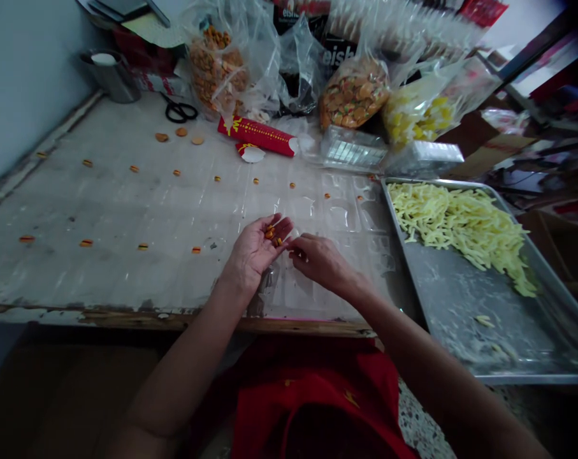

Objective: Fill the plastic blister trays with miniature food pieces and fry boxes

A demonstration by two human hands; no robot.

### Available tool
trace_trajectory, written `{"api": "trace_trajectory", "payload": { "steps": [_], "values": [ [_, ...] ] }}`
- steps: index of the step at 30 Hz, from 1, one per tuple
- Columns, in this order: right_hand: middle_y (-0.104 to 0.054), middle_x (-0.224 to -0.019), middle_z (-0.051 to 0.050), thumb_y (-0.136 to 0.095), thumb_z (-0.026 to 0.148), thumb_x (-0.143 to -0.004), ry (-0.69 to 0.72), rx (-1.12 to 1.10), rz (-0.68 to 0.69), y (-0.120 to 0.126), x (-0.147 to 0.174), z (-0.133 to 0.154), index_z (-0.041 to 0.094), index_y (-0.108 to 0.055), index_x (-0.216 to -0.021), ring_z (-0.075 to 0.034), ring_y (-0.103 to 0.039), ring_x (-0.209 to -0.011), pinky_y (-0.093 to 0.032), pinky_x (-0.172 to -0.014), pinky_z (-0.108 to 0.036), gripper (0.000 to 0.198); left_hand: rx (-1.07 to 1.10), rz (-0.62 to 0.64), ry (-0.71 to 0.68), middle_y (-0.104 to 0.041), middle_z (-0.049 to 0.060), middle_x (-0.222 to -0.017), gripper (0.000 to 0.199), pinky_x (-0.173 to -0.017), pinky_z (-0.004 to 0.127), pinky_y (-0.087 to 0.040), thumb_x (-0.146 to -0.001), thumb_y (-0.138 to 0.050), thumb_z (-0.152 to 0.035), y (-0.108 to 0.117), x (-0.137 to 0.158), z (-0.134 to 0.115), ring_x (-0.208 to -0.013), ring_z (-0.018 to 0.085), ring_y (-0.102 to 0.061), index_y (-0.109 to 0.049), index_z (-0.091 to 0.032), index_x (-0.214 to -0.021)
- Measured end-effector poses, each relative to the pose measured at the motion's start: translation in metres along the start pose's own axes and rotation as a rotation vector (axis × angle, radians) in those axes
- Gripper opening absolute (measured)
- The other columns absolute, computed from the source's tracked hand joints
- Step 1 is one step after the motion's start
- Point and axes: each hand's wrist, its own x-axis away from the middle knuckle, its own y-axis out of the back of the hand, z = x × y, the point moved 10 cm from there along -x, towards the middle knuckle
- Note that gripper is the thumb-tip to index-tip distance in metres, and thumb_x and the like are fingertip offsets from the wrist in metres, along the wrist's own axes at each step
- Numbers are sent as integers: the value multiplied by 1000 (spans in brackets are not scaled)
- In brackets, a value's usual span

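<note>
**Left palm carrying small pieces, right hand at its fingertips**

Left hand (256, 247): palm up, fingers relaxed and loosely cupped, orange-yellow pieces (269, 232) resting in it, over the near middle of the counter (111, 207). Right hand (320, 260): just right of it, fingers curled inward at the left fingertips; can't tell if they pinch a piece.

Handling (my read): pieces look very light, fairly firm, easy to drop or roll. Grip one by its sides, thumb and fingertip, lightly. Transparent trays (339, 218) look thin and slick; hold by the edge.

Counts, left to right:
- near row: 4 pieces, left of the hands
- far row: 9 evident, maybe a tenth at the right end
- palm: a few, overlapping, no firm count
- metal cup (119, 86): 1
- loose round discs (181, 132): 3
- scissors (178, 111): 1
- red cartons (264, 138): 2, one long, one small
- metal tray (454, 299), far right: 1, pale strips (461, 220) uncountable
</note>
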Motion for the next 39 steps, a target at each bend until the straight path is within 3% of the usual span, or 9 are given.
{"api": "trace_trajectory", "payload": {
  "steps": [8, 14, 17, 23, 27, 30, 33, 39],
  "values": [
    [-69, -91, -6, -60, 9, -92, -72, -14, -36, 2, 2, -9, 17, -76, -88, -17, -64, -80, -45, -75, -26, 17, 14, -19, -15, -74, 9, -89, 11, -86, 34, -55, -86, -58, -13, -1, -1, -2, -87, 18, -73, -66, -15, -93],
    [-67, -111, -11, -49, 5, -95, 20, -44, -86, -7, 25, -3, 17, -72, -115, -21, -63, -101, -49, -91, -30, 33, 22, -24, -38, -75, 9, -91, 11, -92, 37, -54, -86, -59, -13, 1, -6, -2, -92, 19, -73, -67, -16, -93],
    [-66, -111, -13, -47, 3, -95, 1, -23, -95, -10, 19, -9, 14, -72, -115, -22, -61, -105, -48, -95, -32, 34, 16, -14, -38, -75, 10, -92, 10, -92, 36, -54, -86, -58, -13, -1, -5, -3, -93, 20, -73, -66, -15, -91],
    [-72, -81, -4, -65, 7, -84, -172, -154, 36, -2, -14, -27, 18, -78, -83, -16, -64, -72, -46, -71, -26, 16, -1, 24, -72, -76, 10, -94, 15, -91, 36, -56, -87, -58, -15, -9, 5, -9, -97, 21, -73, -68, -15, -97],
    [-72, -78, -1, -67, 11, -85, -162, -303, -218, 36, -5, -20, 17, -77, -88, -13, -63, -67, -45, -66, -24, 12, -20, 32, -97, -76, 9, -93, 16, -84, 33, -57, -87, -57, -14, -9, 10, -8, -92, 20, -73, -69, -16, -97],
    [-73, -100, -4, -61, 13, -92, 44, -300, -285, 52, 2, 6, 20, -78, -102, -15, -66, -85, -48, -78, -26, 21, -60, 95, -45, -73, 7, -81, 16, -70, 27, -56, -89, -55, -14, -25, 9, 3, -73, 16, -70, -70, -14, -94],
    [-72, -102, -4, -60, 6, -86, 205, -202, -161, 56, 0, 22, 21, -78, -99, -17, -65, -96, -47, -87, -27, 26, -70, 158, 1, -69, 5, -70, 18, -62, 25, -52, -92, -52, -14, -51, 7, 15, -62, 14, -64, -69, -12, -88],
    [-73, -99, 0, -59, -1, -75, 124, -163, -51, 79, 9, -10, 24, -79, -97, -16, -64, -86, -47, -79, -26, 39, -112, 157, 92, -63, 3, -63, 19, -65, 27, -51, -87, -51, -7, -88, 1, 48, -59, 14, -62, -62, -15, -75]
  ]
}}
